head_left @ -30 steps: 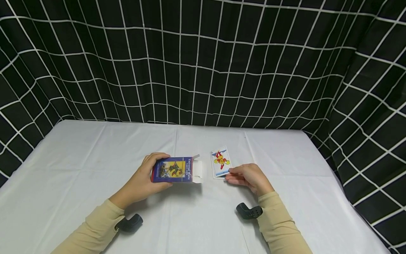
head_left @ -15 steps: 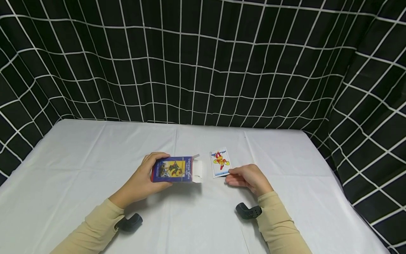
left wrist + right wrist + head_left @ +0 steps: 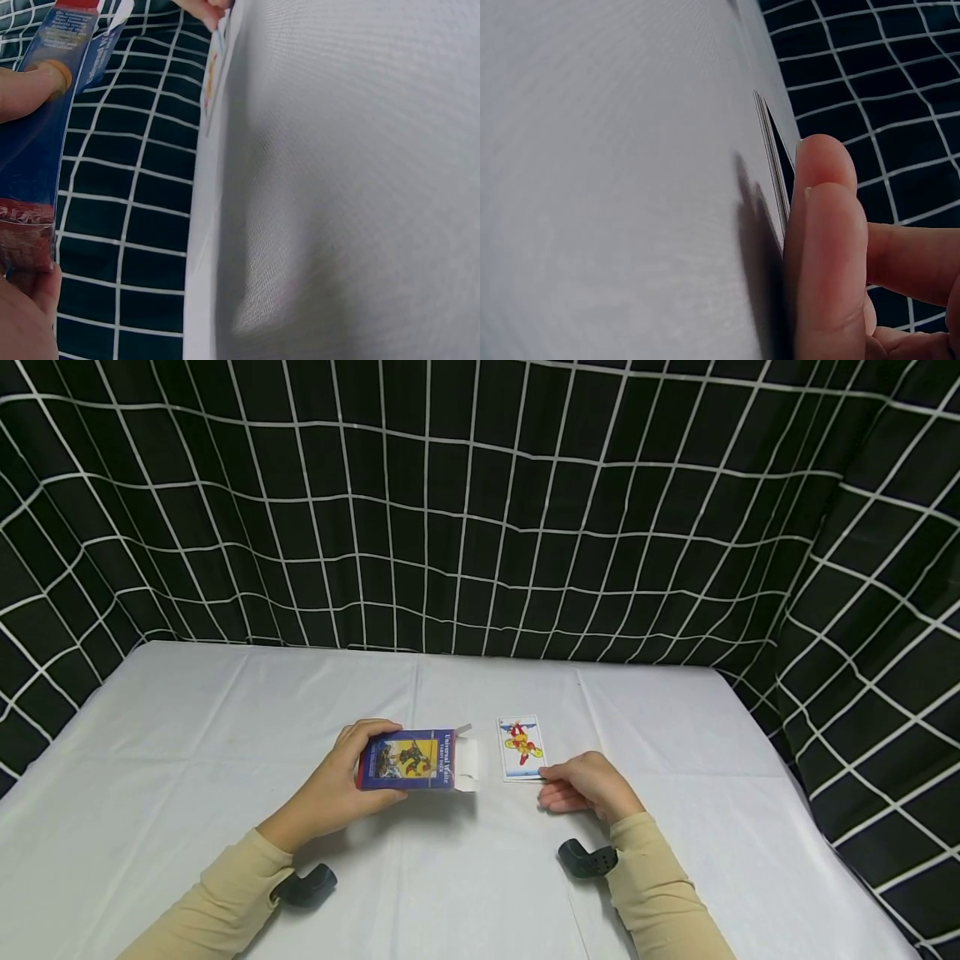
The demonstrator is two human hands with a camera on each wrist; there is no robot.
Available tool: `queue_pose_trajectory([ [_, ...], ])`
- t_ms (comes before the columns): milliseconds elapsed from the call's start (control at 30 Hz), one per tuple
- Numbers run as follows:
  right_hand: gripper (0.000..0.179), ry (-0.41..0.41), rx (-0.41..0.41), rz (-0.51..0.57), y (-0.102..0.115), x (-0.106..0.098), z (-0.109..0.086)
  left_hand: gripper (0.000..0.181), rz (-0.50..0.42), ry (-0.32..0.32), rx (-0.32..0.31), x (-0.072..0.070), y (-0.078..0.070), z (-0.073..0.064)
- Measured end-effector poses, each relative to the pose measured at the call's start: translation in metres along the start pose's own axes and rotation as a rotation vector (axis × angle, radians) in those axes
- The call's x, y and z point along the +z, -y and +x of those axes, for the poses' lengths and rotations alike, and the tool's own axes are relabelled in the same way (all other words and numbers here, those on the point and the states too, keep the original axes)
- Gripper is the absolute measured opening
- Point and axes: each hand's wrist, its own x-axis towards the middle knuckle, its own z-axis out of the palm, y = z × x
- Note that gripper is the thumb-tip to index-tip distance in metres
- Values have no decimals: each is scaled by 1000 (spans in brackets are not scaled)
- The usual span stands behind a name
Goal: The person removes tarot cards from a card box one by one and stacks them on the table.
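Note:
In the head view, my left hand (image 3: 337, 793) grips a blue tarot card box (image 3: 408, 760) between thumb and fingers, above the white table. The box's open end and white flaps (image 3: 467, 766) face right. To the right of it lies a small stack of playing cards, the top card (image 3: 522, 747) bearing a red and yellow figure. My right hand (image 3: 592, 785) pinches the top card at its near right corner, thumb on its face. In the right wrist view, a narrow gap parts this card from the stack (image 3: 769, 150); the fingers (image 3: 832, 255) hide the rest.
A white cloth (image 3: 300, 693) covers the table. Black curtain with a white grid (image 3: 450, 527) stands behind the table and along its sides. Dark curved devices sit at the left wrist (image 3: 307, 887) and the right wrist (image 3: 588, 858).
The top card has come down and turned slightly, lining up more closely with the stack below. My right fingers have shifted slightly nearer to me. The left hand and box stay put.

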Motion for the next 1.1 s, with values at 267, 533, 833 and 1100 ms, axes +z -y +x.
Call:
queue_pose_trajectory([
  [267, 16, 4, 0, -36, 0, -1, -1, 76, -3, 2, 14, 1, 0, 1],
  [533, 19, -1, -12, -110, 1, 1, -1, 76, 5, 0, 10, 1, 0, 0],
  [833, 20, -19, -5, -130, -1, 5, 1, 76, 6, -3, 10, 2, 0, 0],
  [1100, 19, -23, -13, -145, -1, 5, 1, 76, 11, -5, 15, 1, 0, 0],
])
